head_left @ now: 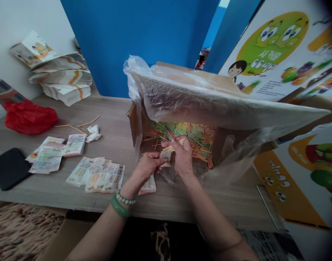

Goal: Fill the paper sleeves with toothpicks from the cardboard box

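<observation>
My left hand (149, 165) is closed on a small clear printed packet (166, 156), pinching its edge. Several thin coloured sticks (169, 148) are gripped between the thumb and fingers of my right hand (183, 156), right at the packet's mouth. Both hands meet in front of an open cardboard box (131, 121) lined with a clear plastic bag (182, 105). Loose green, yellow and orange sticks (201, 141) lie heaped inside it. Under my left wrist a stack of packets (148, 185) is partly hidden. Left of that, filled packets (100, 177) are spread over the table.
At the left are more packets (74, 145), a black flat object (10, 168), a crumpled tissue (93, 133) and a red plastic bag (29, 116). Stacked flat packaging (65, 79) stands by the wall. Printed cartons (296, 203) crowd the right side. A blue panel (144, 43) rises behind.
</observation>
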A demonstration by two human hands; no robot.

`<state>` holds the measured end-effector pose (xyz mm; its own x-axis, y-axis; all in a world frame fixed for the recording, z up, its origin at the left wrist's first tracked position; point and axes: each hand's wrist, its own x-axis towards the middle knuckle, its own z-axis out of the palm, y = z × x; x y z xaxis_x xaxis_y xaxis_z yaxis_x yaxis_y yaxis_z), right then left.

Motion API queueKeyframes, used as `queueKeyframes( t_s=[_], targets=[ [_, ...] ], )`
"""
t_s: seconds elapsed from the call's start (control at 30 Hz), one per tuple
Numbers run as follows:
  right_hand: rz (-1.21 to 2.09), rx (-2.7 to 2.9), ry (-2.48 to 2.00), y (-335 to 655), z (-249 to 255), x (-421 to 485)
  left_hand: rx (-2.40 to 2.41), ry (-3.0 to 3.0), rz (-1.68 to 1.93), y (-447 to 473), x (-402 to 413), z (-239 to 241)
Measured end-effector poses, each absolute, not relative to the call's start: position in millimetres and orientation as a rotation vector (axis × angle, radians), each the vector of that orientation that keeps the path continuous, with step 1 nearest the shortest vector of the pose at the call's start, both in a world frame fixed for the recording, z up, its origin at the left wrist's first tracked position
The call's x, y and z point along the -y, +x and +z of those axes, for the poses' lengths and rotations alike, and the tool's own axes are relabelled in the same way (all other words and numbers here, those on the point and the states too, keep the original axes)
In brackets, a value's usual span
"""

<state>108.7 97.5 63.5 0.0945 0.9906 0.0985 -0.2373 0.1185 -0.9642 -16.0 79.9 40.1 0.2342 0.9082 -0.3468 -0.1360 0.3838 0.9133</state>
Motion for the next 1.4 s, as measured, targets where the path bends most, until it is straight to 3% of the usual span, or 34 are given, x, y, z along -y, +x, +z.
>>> queueKeyframes(
  t_s=[0.4,0.57,0.77,1.03,1.23,1.4],
  targets=[
    [1.434,1.458,-0.999,124,58,-107,-1.066,1.062,0.938,-18,-86,34],
    [1.27,1.6,-1.017,133,61,-136,-0.949,1.076,1.233,-3,-119,34],
    [0.945,1.396,-1.125,153,68,-146,-0.822,0.716,1.204,2,-138,35],
    [1.034,1.458,-1.292,135,45,-110,-0.741,0.727,1.273,-8,-106,57],
    [1.137,1.766,-1.154,128,54,-75,-0.995,0.804,1.28,-48,-51,65],
    [0.934,2.011,-1.454,117,49,-44,-1.384,0.911,1.341,-97,-15,48]
  ],
)
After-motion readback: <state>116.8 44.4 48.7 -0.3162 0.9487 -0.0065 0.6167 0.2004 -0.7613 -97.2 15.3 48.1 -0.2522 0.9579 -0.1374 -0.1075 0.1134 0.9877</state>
